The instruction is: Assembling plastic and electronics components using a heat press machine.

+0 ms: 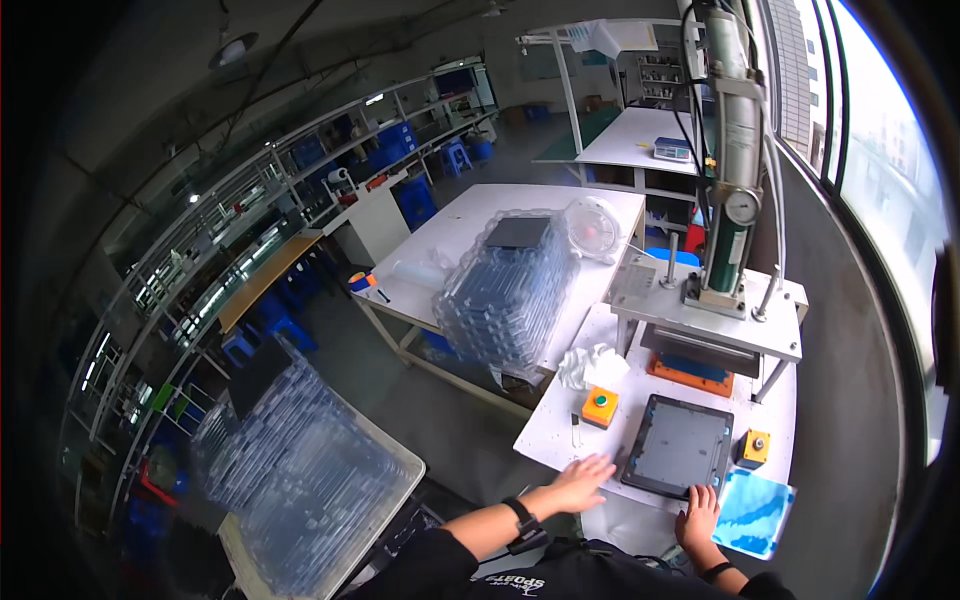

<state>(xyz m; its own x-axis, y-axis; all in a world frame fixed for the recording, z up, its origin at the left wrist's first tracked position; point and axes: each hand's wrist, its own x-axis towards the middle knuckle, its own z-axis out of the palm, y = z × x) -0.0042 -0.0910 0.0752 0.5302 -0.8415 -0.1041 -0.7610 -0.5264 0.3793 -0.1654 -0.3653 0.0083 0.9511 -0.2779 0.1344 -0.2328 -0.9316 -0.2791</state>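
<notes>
A flat dark rectangular panel [679,446] with a raised black rim lies on the white bench in front of the press. My right hand [699,518] is at its near right edge, with outstretched fingertips touching or almost touching the rim. Just left of the panel's near corner, my left hand [583,484] hovers by the bench edge, fingers extended and nothing in them. A yellow box with a green button [600,407] stands beyond my left hand. Another yellow box with a round metal knob [754,448] sits right of the panel. Beside my right hand lies a blue-and-white sheet [752,513].
Behind the panel stands a pneumatic press [735,290] over an orange-and-blue fixture [692,373]. Crumpled white material [592,367] lies left of it. Clear plastic trays are stacked on the table [510,295] and on a cart [315,490] at left. A small fan [592,230] stands behind.
</notes>
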